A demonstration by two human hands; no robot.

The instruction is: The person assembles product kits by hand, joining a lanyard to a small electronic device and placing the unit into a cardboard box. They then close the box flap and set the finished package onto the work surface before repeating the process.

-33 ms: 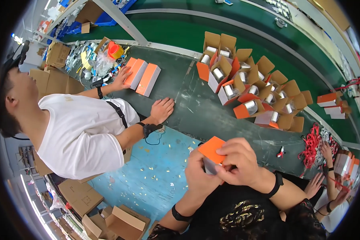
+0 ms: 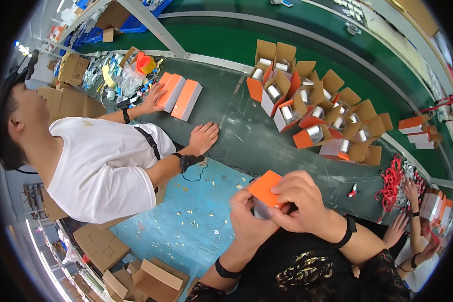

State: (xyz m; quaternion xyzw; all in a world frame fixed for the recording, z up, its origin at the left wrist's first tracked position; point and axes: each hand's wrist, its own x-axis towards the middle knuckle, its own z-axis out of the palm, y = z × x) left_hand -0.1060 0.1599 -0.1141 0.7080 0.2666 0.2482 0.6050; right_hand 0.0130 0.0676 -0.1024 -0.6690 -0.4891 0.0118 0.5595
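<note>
A small carton with an orange face [image 2: 267,187] and silvery-grey side is between my two hands, in front of my chest. My left hand [image 2: 246,217] wraps round its left and lower side. My right hand [image 2: 302,204] pinches its right edge, thumb and fingers closed at the upper corner. What lies inside the carton, if anything, is hidden. Beyond my hands, on the dark green bench [image 2: 236,146], stand several open orange and white cartons [image 2: 304,139] with raised brown flaps and silvery cylindrical parts inside.
At left, a co-worker in a white shirt [image 2: 103,166] rests one hand [image 2: 204,139] on the bench, the other by closed orange cartons [image 2: 187,95]. Loose parts surround a red-yellow tape roll [image 2: 145,64]. Red straps [image 2: 391,183] and another person's hands [image 2: 397,229] are at right.
The carton and my fingers have shifted very slightly; my left fingers are a little blurred. Both hands keep their hold, and the rest looks the same.
</note>
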